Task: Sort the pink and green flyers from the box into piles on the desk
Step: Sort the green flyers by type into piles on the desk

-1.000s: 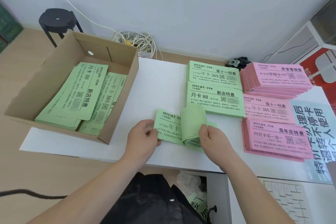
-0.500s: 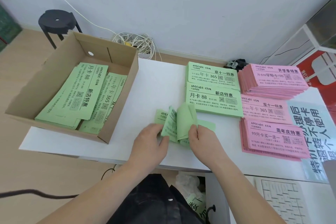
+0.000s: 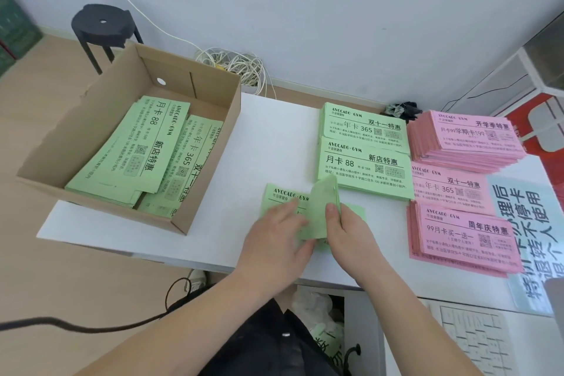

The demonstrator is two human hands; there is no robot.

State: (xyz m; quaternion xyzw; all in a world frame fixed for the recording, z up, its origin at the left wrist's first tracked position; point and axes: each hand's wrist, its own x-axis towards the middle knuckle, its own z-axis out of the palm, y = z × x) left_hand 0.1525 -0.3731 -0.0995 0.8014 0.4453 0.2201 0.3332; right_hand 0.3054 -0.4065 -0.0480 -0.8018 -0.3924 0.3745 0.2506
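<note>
Green paper is what both your hands are on: a small green stack (image 3: 283, 197) lies flat on the table (image 3: 274, 137) right in front of you, just short of the sorted piles. Your right hand (image 3: 348, 232) pinches a few lifted leaves (image 3: 320, 204) near their right edge, bending them up off the stack. Your left hand (image 3: 279, 241) is blurred, but its fingers look straight and spread, pressing down on the left half of the stack with nothing gripped.

A second ago that left hand only held the stack's left edge and the top print was plain to read. Half a second ago several leaves stood fanned between your hands. Now the left hand has slid in over the print and the leaves are gathered under your right thumb. I take that to mean you are leafing through to check which kind each one is, so nothing from this batch has joined a pile yet.

Two green piles (image 3: 363, 171) sit just beyond, and three pink piles (image 3: 464, 235) to their right. More green flyers (image 3: 137, 156) wait in the box (image 3: 213, 174) on your left, so the job is well along but not done.
</note>
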